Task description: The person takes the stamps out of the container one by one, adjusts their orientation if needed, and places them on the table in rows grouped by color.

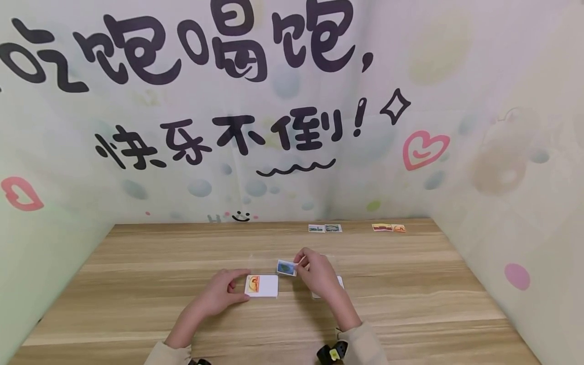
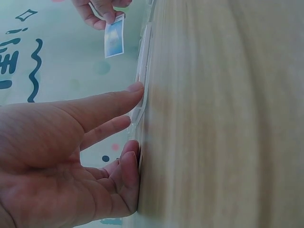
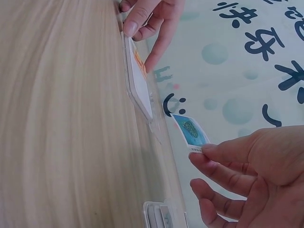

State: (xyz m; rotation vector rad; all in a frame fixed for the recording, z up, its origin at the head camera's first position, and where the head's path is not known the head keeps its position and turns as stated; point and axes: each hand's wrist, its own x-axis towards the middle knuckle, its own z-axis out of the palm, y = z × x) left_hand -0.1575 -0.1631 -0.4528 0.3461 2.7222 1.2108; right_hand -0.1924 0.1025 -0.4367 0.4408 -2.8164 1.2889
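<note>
My left hand (image 1: 221, 291) holds a clear plastic case (image 3: 128, 76) by its left side, thumb at the near corner and index finger at the far one. Inside the case is a white card (image 1: 269, 287), with an orange stamp (image 1: 253, 284) on its left part. Between thumb and index finger, my right hand (image 1: 319, 276) pinches a small blue stamp (image 1: 286, 267) with a green shape and a white border. That stamp is raised above the table, just beyond the case's far right corner. The right hand's other fingers are loosely bent.
Under my right hand lies a second case (image 3: 151, 213) with a white card, partly hidden. At the table's back edge lie two bluish stamps (image 1: 325, 228), and farther right a red-and-yellow stamp (image 1: 382, 227) beside an orange one (image 1: 399, 228). A printed cloth (image 1: 292, 192) hangs behind the wooden table (image 1: 410, 304).
</note>
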